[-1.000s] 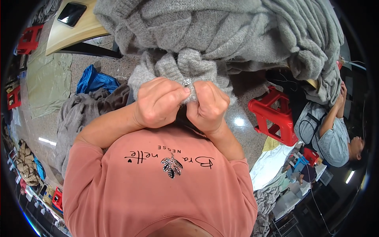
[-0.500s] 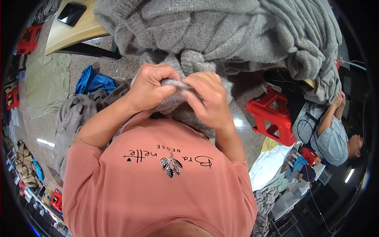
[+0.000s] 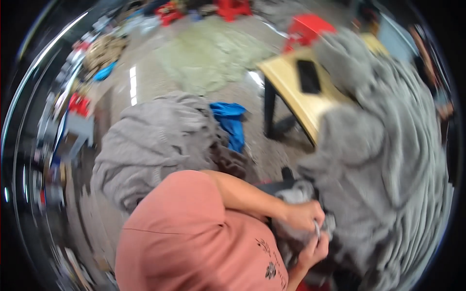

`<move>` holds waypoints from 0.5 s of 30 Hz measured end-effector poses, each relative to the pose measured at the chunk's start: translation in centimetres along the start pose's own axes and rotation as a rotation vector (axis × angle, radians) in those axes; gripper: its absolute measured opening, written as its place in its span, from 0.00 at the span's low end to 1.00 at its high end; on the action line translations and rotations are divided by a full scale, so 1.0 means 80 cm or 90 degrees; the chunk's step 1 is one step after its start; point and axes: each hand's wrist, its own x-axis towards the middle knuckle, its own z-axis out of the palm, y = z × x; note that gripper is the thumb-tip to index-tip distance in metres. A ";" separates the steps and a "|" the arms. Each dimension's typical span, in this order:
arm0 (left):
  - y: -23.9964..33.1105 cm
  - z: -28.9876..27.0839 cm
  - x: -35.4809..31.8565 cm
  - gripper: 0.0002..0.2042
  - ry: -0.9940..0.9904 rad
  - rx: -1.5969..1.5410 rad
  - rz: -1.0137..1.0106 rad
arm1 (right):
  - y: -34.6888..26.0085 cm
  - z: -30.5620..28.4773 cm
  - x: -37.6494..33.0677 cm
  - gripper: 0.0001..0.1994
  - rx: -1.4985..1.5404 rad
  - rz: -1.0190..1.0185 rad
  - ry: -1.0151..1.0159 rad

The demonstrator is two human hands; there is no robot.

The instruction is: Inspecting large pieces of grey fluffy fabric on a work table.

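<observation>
In my lap lies a grey knitted garment [image 3: 297,195], smeared by motion. My left hand [image 3: 305,216] pinches its edge between thumb and fingers. Close below, my right hand [image 3: 313,251] has its fingers closed on the same edge, and a short pale strip of the knit shows between the two hands. Beyond them a large heap of grey knitwear [image 3: 407,145] covers much of a light wooden table, reaching close to my hands. Part of the held garment is hidden behind my arms.
A black phone [image 3: 308,76] rests on the wooden table [image 3: 286,72]. Left of it, a grey knit pile [image 3: 150,140] and a blue cloth [image 3: 229,121] are on the floor, with a pale green sheet [image 3: 208,58] farther off. A red stool [image 3: 310,26] stands behind the table.
The view has swung to the left, so the table, phone and floor pile now sit nearer the middle. Both hands still grip the knit edge.
</observation>
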 end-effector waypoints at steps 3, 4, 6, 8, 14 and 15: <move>0.016 0.004 -0.010 0.05 0.023 -0.046 -0.106 | -0.004 0.000 0.003 0.04 0.151 -0.012 -0.037; 0.019 0.004 -0.014 0.05 0.033 0.008 -0.104 | 0.001 -0.002 0.005 0.04 0.145 -0.017 -0.074; 0.020 0.002 -0.016 0.06 0.048 0.051 -0.089 | 0.006 -0.002 0.009 0.04 0.154 -0.008 -0.114; 0.016 -0.002 -0.012 0.06 0.026 0.053 -0.076 | 0.008 0.005 0.013 0.04 0.154 -0.025 -0.073; 0.015 -0.003 -0.001 0.07 -0.035 -0.103 -0.118 | 0.015 0.012 0.017 0.06 0.119 -0.014 0.041; 0.021 -0.003 0.001 0.06 -0.017 -0.221 -0.164 | 0.014 0.013 0.019 0.07 0.104 -0.023 0.087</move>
